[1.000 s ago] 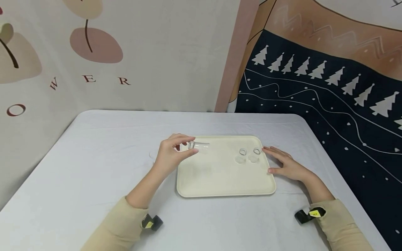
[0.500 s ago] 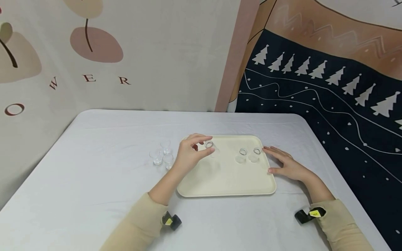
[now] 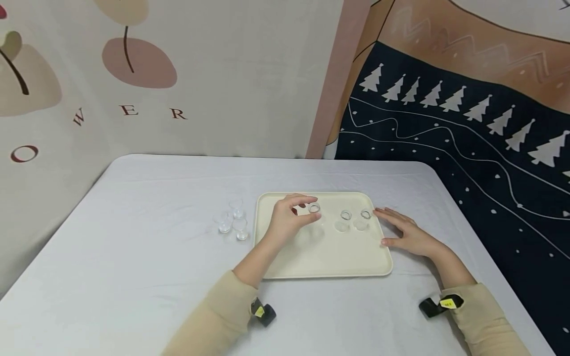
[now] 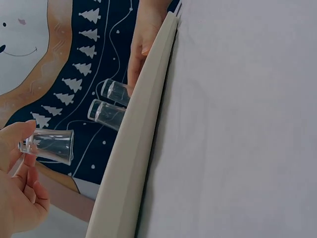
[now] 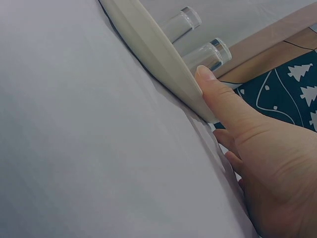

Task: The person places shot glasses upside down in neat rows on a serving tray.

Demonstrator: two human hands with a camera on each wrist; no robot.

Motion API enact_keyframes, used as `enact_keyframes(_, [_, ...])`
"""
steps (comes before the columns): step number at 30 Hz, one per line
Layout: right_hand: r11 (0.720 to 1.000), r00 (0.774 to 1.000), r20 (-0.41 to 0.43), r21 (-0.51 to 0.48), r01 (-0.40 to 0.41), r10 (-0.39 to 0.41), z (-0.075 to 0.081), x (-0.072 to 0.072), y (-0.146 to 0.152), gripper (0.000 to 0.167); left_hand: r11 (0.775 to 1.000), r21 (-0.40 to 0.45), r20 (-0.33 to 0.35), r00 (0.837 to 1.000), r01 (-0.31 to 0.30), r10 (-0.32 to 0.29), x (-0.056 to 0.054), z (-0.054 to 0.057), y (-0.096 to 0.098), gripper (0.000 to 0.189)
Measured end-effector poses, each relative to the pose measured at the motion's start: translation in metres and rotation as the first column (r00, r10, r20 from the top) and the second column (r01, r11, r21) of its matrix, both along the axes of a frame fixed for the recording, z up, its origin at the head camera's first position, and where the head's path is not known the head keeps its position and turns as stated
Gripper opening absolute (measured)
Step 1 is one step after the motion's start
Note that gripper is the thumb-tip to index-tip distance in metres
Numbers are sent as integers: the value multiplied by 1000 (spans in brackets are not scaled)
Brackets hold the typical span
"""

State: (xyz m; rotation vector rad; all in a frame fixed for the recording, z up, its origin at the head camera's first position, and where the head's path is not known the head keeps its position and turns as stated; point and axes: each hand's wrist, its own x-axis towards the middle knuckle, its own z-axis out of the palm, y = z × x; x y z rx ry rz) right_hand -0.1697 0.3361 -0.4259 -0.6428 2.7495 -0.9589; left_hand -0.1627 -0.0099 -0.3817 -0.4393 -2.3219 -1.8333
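Left hand (image 3: 285,217) and right hand (image 3: 403,235) were both at the cream tray (image 3: 329,259). Just left of the tray, three clear glasses (image 3: 241,228) stood upright on the white-covered counter (image 3: 120,247). Above the tray, the left hand pinched another glass (image 4: 55,145) by its base, mouth down. Farther right, two upturned glasses (image 3: 343,223) stood on the tray, and at its right edge the right hand rested, thumb and fingers spread apart, touching the rim

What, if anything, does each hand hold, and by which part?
The left hand pinches a glass by its upturned base; the right hand holds nothing, touching the tray.
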Motion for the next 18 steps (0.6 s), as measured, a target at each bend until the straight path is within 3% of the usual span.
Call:
enact_keyframes(8, [1000, 1000, 2, -3, -1, 1, 0, 0, 0, 79, 999, -8, 42, 998, 49, -49, -4, -9, 15, 33])
enact_keyframes(18, [1000, 1000, -2, -1, -4, 4, 0, 1, 0, 78, 997, -55, 119, 992, 49, -43, -10, -19, 25, 32])
